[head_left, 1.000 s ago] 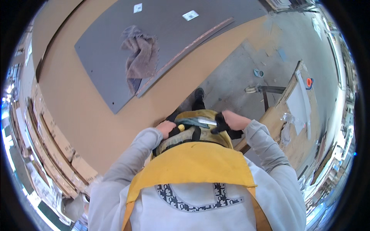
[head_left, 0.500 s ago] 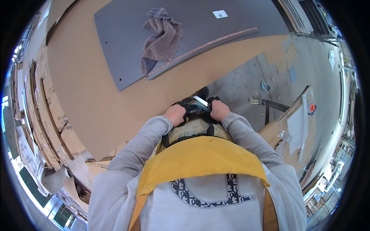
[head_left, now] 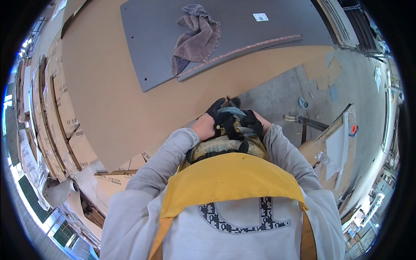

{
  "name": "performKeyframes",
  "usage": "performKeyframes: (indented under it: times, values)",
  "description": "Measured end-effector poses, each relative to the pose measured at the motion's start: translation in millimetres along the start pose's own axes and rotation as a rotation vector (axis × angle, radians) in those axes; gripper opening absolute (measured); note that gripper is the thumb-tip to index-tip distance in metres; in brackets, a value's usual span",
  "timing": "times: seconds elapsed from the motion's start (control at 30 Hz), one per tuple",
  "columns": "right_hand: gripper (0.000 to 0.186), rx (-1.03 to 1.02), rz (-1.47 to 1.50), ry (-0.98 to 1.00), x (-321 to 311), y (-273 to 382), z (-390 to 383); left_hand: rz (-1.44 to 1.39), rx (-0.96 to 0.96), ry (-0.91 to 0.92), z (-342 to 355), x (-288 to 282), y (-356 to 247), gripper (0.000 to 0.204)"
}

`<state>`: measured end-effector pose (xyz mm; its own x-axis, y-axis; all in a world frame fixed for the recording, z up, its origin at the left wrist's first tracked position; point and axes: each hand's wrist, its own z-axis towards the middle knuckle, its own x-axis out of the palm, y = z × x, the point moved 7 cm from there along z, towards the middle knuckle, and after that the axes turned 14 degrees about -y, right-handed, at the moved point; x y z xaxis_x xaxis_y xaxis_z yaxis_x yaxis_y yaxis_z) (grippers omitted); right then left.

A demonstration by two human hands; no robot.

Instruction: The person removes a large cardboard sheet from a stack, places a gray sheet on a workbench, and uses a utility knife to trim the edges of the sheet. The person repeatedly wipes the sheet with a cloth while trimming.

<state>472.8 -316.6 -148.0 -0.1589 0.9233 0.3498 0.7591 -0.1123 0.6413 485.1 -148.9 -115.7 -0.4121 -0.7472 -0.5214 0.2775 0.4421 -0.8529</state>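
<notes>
My left hand (head_left: 205, 126), in a black glove that leaves its back bare, is at the front of a tan waist bag (head_left: 227, 145). One gloved finger points forward; the others curl at the bag's black straps, and what they grip is unclear. My right hand (head_left: 262, 123), gloved alike, bends in at the bag's other side, its fingers curled over dark and grey material that I cannot make out. Between the hands lies a blue-grey piece of cloth or pouch (head_left: 232, 111). A yellow apron (head_left: 234, 175) bulges over the bag's near side.
Ahead, a dark grey panel (head_left: 162, 47) lies on a large cardboard sheet (head_left: 102, 99), with a crumpled brown towel (head_left: 197, 39) and a narrow strip (head_left: 242, 51) on it. Stacked cartons (head_left: 56, 112) stand left. At right are a metal leg (head_left: 314, 123) and a leaning cardboard piece (head_left: 336, 143).
The white, blade-like strip beside my right hand no longer shows. My right hand has turned inward at the bag, and my left has a finger stretched forward. The whole view has shifted slightly.
</notes>
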Motion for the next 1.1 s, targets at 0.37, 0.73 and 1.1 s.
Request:
performKeyframes:
  times: [0.37, 0.73, 1.1]
  values:
    - [0.026, -0.224, -1.451, -0.313, 7.8, 68.3, -20.0, 0.19, -0.44, 0.62, -30.3, 7.0, 35.2, 0.034]
    - [0.021, -0.364, 0.008, -0.453, 63.0, 89.2, -66.7, -1.619, -0.736, -0.007, 32.9, -0.9, -25.5, 0.059]
    - [0.024, -0.598, 0.307, -0.633, -16.3, 167.2, -63.3, -1.046, -0.11, 0.043, 165.1, -0.7, -111.7, 0.053]
